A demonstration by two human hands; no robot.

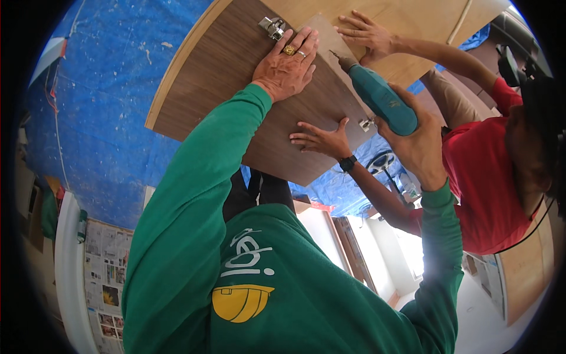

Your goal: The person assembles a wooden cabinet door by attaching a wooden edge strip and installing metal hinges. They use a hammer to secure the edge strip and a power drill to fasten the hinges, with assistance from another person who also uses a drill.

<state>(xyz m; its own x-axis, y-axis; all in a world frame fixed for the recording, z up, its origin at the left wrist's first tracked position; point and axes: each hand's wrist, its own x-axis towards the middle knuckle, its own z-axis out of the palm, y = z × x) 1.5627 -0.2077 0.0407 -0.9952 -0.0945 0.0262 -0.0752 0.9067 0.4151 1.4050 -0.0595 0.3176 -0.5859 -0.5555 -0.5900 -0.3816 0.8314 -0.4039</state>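
Note:
My left hand [286, 66], with rings on it, lies flat on a brown wood-grain panel [236, 76], its fingers together and stretched toward the panel's far edge. Beside its fingertips a metal cabinet hinge [273, 28] is fixed to the panel. My right hand [415, 133] is wrapped round the grip of a teal power drill [383, 97]. The drill's thin bit points at a pale board [333, 44] along the panel's right edge; I cannot tell whether it touches. A second hinge [367, 124] sits at that edge, near the drill.
A co-worker in a red shirt [480, 183] stands at the right, one hand [368, 36] on the light plywood [407, 17], the other hand [324, 140] spread on the brown panel. Blue tarp [118, 118] covers the floor. A pedestal fan [382, 162] stands beyond; newspapers [106, 277] lie lower left.

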